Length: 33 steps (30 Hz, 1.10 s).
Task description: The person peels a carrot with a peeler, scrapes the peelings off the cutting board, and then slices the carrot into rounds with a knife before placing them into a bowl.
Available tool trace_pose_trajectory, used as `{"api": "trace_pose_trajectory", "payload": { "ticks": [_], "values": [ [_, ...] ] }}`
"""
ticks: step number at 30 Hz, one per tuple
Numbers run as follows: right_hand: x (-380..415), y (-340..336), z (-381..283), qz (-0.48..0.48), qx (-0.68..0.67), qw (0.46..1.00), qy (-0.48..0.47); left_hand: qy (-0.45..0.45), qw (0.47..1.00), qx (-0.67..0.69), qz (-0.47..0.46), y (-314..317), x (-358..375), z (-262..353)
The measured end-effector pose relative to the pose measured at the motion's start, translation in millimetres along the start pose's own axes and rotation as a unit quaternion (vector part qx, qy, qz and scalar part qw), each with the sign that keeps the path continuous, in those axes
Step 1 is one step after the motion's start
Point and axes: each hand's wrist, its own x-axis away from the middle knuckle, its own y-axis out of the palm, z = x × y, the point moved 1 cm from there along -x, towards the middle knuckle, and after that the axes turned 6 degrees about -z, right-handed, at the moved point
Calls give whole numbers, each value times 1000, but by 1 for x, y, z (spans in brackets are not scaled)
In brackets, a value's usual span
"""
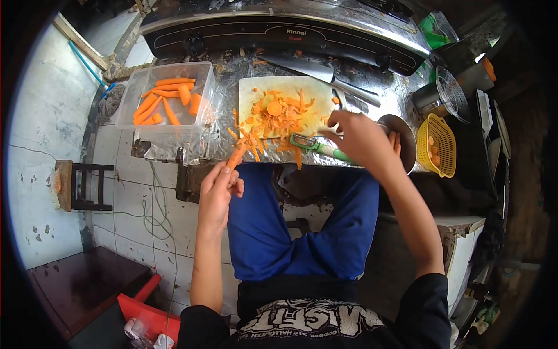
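My left hand [215,192] grips a carrot [236,157] by its lower end, pointing it up at the counter's front edge. Just past its tip, peel strips hang off the white cutting board [247,90], which carries a heap of carrot peelings [285,113] and a cut carrot piece. Over the board's right end is my right hand [360,136], thumb and index finger curled but apart, with nothing visible between them. A peeler [318,146] with a green and white handle lies at the board's front edge, partly beneath that hand. A small orange bit [335,100] sits near the fingertips.
At left stands a clear plastic container [125,107] with several carrots. A large knife [325,75] lies behind the board. Right of my hand are a metal bowl [410,142], partly hidden, and a yellow basket [444,136] with orange pieces. A stove [244,36] spans the back.
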Motion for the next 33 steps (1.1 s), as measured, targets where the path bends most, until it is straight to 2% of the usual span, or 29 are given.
{"api": "trace_pose_trajectory", "payload": {
  "ticks": [1,4,6,7,9,10,12,13,15,16,17,19,20,21,22,23,25,27,29,31,33],
  "values": [
    [14,15,3,11,21,999,-39,0,1000,1,-9,5,0,1],
    [37,50,11,-33,95,995,4,8,999,11,-30,17,-5,1],
    [42,61,17,61,108,990,-61,16,999,19,-41,23,-7,1],
    [43,61,19,63,108,990,-60,26,999,17,-35,25,-7,2],
    [45,60,22,146,25,988,-39,32,999,12,-26,26,-4,1],
    [43,59,21,147,25,988,-39,53,999,12,-5,24,-5,-1],
    [37,57,15,239,-112,964,6,105,994,-10,7,14,-10,-5],
    [31,57,12,238,-114,964,5,105,994,-12,9,13,-13,-11],
    [9,54,7,223,-141,964,38,197,941,-201,189,11,-20,-16],
    [-6,53,6,157,-162,972,64,239,899,-291,223,12,-24,-18],
    [-23,54,6,158,-164,972,62,240,898,-292,225,13,-29,-19],
    [-57,63,6,165,-103,981,-23,269,837,-383,285,21,-38,-20],
    [-73,69,8,163,-104,981,-23,255,832,-401,286,31,-38,-12],
    [-89,75,8,202,-59,973,-92,253,832,-401,288,38,-41,-9],
    [-100,77,3,239,-14,958,-159,211,853,-388,280,44,-45,-7],
    [-111,79,1,236,-15,958,-159,167,871,-374,270,48,-49,-6],
    [-120,83,-12,130,24,971,-201,152,886,-345,269,53,-57,-5],
    [-119,80,-21,102,41,973,-205,202,889,-302,280,54,-65,-8],
    [-114,74,-28,12,-6,987,-163,198,893,-297,273,51,-69,-15],
    [-100,67,-27,1,-13,985,-169,258,910,-191,262,46,-74,-27],
    [-87,63,-22,-11,-19,984,-177,240,919,-173,260,49,-68,-29]
  ]
}}
